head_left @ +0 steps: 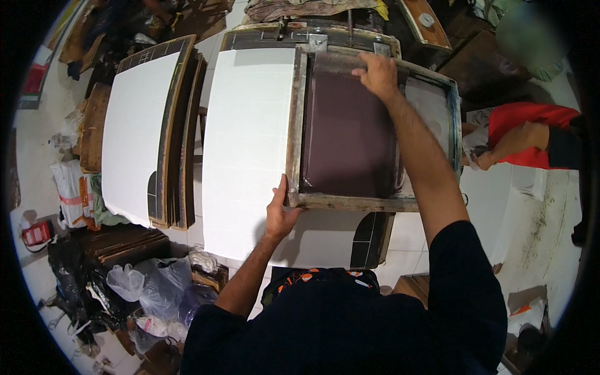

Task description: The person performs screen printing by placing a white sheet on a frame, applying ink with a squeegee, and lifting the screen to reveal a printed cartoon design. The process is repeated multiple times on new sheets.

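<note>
1. Dark short-sleeved shirt (337,325) is seen nearest, worn by the person.
2. Partly over a flat white panel (247,144), a rectangular worn wooden frame (356,201) with dark purple mesh (353,137) is positioned.
3. By the left hand (282,215), partly open, the frame's near-left corner is touched; firmness cannot be told.
4. Above the mesh's far end, the right hand (379,76) is half-curled; whether anything is gripped cannot be told.

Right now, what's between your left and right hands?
In the head view, the left wooden rail and dark purple mesh of the screen-printing frame lie between the left hand and right hand.
</note>
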The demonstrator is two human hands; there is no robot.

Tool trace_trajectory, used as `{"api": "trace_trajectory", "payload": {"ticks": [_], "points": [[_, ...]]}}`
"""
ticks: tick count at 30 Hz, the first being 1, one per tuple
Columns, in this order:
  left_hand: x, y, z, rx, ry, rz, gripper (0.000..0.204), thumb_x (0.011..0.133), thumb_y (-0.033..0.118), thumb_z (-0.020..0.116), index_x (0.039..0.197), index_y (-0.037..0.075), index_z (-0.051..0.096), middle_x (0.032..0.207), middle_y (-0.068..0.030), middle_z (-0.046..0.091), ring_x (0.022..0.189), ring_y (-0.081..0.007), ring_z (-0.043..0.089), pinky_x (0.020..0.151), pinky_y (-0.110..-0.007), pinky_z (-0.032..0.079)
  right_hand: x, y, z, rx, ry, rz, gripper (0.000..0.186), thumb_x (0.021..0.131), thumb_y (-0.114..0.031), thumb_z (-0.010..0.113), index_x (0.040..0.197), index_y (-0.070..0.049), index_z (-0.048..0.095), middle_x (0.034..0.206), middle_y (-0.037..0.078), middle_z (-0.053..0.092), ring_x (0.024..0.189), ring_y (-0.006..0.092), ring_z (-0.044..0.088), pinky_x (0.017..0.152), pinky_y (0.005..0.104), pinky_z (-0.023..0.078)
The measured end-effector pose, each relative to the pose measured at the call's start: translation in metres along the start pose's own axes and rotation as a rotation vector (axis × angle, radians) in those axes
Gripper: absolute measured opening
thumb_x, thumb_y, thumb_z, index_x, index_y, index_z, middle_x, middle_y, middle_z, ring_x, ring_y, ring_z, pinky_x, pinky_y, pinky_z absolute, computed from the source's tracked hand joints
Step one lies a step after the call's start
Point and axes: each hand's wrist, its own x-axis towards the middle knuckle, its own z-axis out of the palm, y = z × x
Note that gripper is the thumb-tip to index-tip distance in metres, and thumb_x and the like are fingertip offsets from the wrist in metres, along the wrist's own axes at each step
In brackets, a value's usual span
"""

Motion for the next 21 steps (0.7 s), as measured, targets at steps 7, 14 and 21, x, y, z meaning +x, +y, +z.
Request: {"api": "trace_trajectory", "payload": {"ticks": [7, 14, 21], "points": [[0.000, 0.000, 0.000, 0.064, -0.017, -0.030, 0.110, 0.080, 0.001, 0.087, 0.166, 0.005, 0.019, 0.156, -0.0259, 0.049, 0.143, -0.0335, 0.051, 0.126, -0.047, 0.032, -0.047, -0.018, 0.005, -0.001, 0.077, -0.020, 0.029, 0.083, -0.022, 0.082, 0.109, -0.014, 0.071, 0.105, 0.007, 0.068, 0.107, 0.0322, 0.061, 0.094, 0.0507, 0.044], [0.002, -0.012, 0.001, -0.058, -0.010, 0.049, 0.107, 0.079, -0.004, 0.082, 0.166, 0.003, 0.019, 0.147, -0.0258, 0.058, 0.133, -0.0350, 0.061, 0.122, -0.048, 0.031, -0.284, -0.111, -0.056, 0.171, 0.012, 0.004, 0.040, 0.066, 0.002, 0.067, 0.102, -0.013, 0.068, 0.095, 0.004, 0.062, 0.093, 0.0288, 0.055, 0.086, 0.0457, 0.040], [0.001, 0.045, -0.019, -0.165, 0.004, 0.051, 0.127, 0.075, -0.001, 0.091, 0.168, 0.009, 0.005, 0.145, -0.0280, 0.057, 0.126, -0.0297, 0.064, 0.103, -0.041, 0.058, -0.317, -0.147, -0.096, 0.037, 0.174, 0.010, 0.040, 0.079, -0.029, 0.081, 0.113, -0.013, 0.070, 0.106, 0.006, 0.067, 0.112, 0.0273, 0.059, 0.102, 0.0495, 0.038]]}}
